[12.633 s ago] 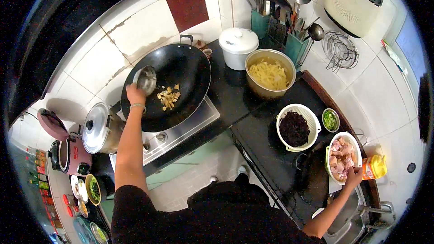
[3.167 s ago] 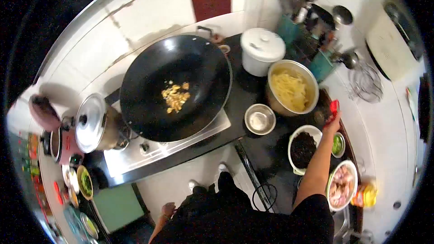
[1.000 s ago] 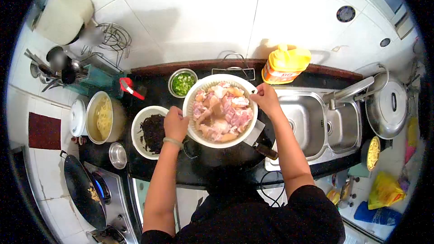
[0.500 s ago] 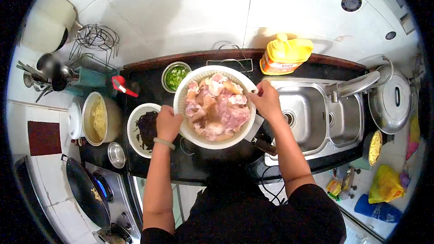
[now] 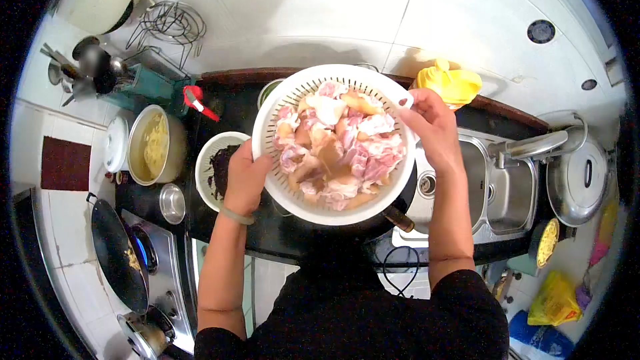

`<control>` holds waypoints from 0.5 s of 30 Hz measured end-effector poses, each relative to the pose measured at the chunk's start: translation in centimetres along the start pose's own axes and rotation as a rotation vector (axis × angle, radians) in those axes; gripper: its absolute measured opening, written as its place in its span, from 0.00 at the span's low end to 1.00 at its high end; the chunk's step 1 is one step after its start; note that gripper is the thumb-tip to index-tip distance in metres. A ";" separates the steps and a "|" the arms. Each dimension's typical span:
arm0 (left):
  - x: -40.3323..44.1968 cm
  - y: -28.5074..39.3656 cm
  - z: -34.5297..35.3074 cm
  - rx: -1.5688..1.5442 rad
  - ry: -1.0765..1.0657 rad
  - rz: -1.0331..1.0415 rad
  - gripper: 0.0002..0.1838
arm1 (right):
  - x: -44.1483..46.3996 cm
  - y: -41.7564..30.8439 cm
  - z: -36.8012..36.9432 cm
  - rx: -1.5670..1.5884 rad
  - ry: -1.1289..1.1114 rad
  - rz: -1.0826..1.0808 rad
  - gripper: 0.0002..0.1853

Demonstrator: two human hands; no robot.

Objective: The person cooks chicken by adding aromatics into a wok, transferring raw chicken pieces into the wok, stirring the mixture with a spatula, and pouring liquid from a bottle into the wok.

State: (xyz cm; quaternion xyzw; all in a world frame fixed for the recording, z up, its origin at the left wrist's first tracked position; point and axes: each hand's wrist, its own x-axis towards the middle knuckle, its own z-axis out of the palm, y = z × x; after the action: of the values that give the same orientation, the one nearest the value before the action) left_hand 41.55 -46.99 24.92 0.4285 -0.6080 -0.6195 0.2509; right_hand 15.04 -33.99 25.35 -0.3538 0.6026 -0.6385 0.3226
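Observation:
A white colander full of raw meat pieces is raised above the black counter, close to the camera. My left hand grips its left rim, with the thumb over the edge. At the upper right, my right hand holds the colander's handle tab. Behind my left hand is a white basket with dark shredded food, partly hidden. The colander covers most of a small metal bowl behind it.
On the left are a pot of pale strips, an empty metal bowl, a red-handled tool and a wok beside a blue flame. To the right stand a yellow jug, a double sink and a lidded pot.
Both hands have lifted the colander from low over the counter toward the camera. It now hides most of the bowl of chopped greens. Earlier, my right hand was near the red-handled tool.

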 end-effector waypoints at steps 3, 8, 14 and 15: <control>-0.8 -0.4 -0.3 -0.217 0.042 -0.047 0.16 | -3.6 1.3 0.5 -0.141 -0.276 0.090 0.35; -1.7 -1.5 -0.7 0.156 0.064 -0.054 0.14 | -6.8 5.7 3.0 0.463 -0.157 0.553 0.39; -4.2 0.0 -1.1 0.063 0.138 0.104 0.14 | -8.0 4.2 3.1 0.225 -0.107 0.431 0.32; -3.8 -0.8 -1.7 0.141 0.057 0.036 0.14 | -7.9 4.9 3.3 0.246 -0.078 0.476 0.29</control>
State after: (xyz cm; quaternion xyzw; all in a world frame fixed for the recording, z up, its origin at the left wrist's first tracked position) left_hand 45.02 -44.66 25.22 0.4516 -0.6502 -0.5582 0.2485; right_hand 22.07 -29.48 20.08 -0.1848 0.5736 -0.5992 0.5271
